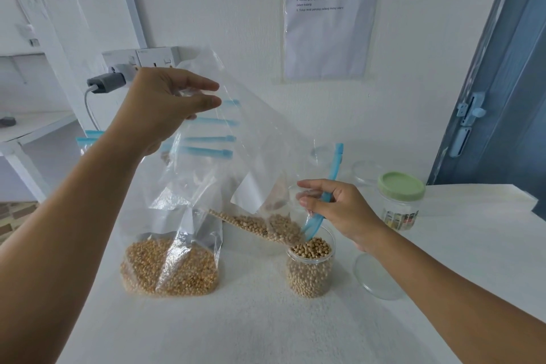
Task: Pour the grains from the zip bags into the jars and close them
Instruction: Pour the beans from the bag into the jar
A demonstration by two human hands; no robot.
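The left hand (165,109) is raised, pinching the bottom corner of a clear, crinkled plastic zip bag (251,162) between thumb and fingers. The right hand (336,210), lower down, pinches the same bag near its blue zip strip (328,186), holding the mouth over an open jar (310,269). The bag slopes down from the left hand to the right, and small round beige grains (260,224) gather at its low end, at the jar's rim. The jar, just below the right hand, is a clear plastic cylinder filled nearly to the top with the same grains.

Below the left hand a second clear zip bag (171,263) stands on the white, slightly textured worktop (236,328), its lower part full of golden grains. Behind it, more blue zip strips show; their number cannot be told.

Right of the right hand lies one round clear lid (378,278), flat on the worktop. Further right stands a second clear jar (400,204), closed with a pale green lid.
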